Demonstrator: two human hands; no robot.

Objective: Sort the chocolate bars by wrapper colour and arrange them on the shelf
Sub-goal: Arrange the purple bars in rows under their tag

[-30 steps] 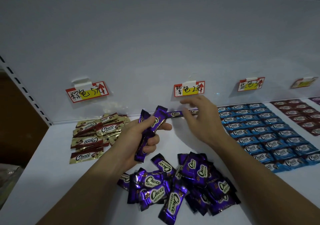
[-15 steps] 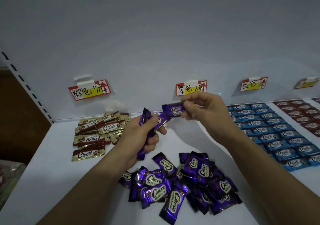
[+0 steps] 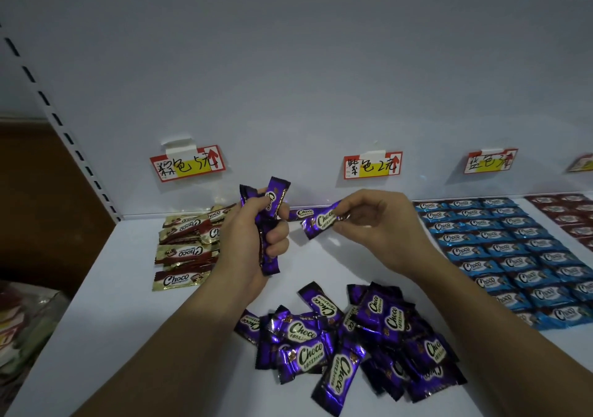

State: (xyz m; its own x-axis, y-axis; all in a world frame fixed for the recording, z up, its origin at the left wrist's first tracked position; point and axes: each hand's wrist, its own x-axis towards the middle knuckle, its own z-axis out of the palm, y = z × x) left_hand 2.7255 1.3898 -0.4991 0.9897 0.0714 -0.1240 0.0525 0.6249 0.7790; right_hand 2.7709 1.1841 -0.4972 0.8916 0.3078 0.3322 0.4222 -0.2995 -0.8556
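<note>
Left forearm (image 3: 179,336) and right forearm (image 3: 481,320) bare as far as visible, with bare left grip (image 3: 253,246) and right grip (image 3: 382,224).

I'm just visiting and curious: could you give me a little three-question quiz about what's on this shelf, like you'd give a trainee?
1. True or false: the right hand pinches a single purple bar.
2. Which colour lies in the loose heap nearest the camera? A blue, B purple, C gold.
3. Fill in: the left hand grips a bunch of ___ bars.
Key: 1 true; 2 B; 3 purple.
</note>
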